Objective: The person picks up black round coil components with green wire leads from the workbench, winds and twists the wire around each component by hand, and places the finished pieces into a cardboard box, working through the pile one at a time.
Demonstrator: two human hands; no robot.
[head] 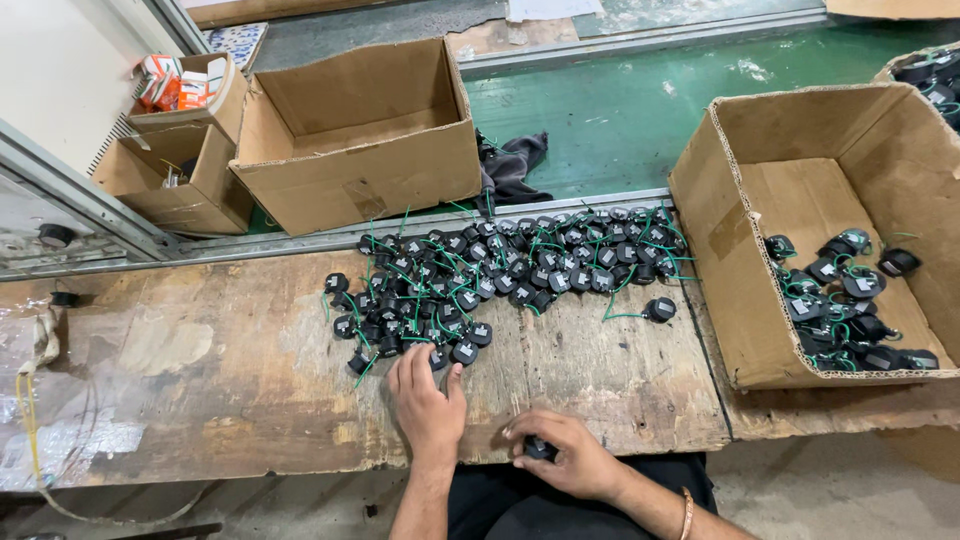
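A pile of small black round parts with green wires (470, 280) lies across the worn wooden bench (200, 370). My left hand (428, 392) rests flat at the near edge of the pile, its fingertips touching the closest parts. My right hand (565, 455) sits at the bench's front edge, its fingers closed around one black part (540, 449). A single part with a green wire (658, 309) lies apart to the right of the pile.
A cardboard box (730, 290) on the right holds several of the same parts. An empty cardboard box (360, 130) and smaller boxes (180, 160) stand at the back left. A green conveyor belt (620, 110) with a dark cloth (512, 165) runs behind the bench.
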